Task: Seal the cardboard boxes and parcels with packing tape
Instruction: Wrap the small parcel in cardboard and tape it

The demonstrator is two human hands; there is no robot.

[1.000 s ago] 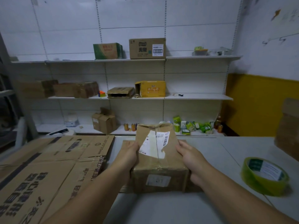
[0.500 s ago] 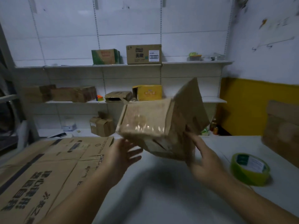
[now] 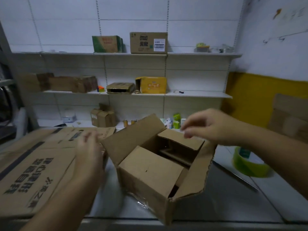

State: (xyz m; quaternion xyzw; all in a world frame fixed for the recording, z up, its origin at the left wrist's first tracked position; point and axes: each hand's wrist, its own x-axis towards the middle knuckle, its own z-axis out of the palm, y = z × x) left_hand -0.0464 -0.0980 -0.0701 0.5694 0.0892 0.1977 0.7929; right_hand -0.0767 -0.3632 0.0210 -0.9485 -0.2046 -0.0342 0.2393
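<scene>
Because likely parked as spare stock: flattened cardboard [image 3: 33, 164] at left of table [image 3: 225, 202]. Left hand [image 3: 90, 150] blurred, just beside box's left flap; grip slack, fingers fairly straight, nothing held. Cardboard box [image 3: 146, 189] mid-table, long flaps splayed, unsealed. Right hand [image 3: 208, 127] above far short flap, grip loosely curled, empty, contact unclear; probably to fold flap down. Tape roll [image 3: 248, 162] far right, within reach, untouched.
</scene>
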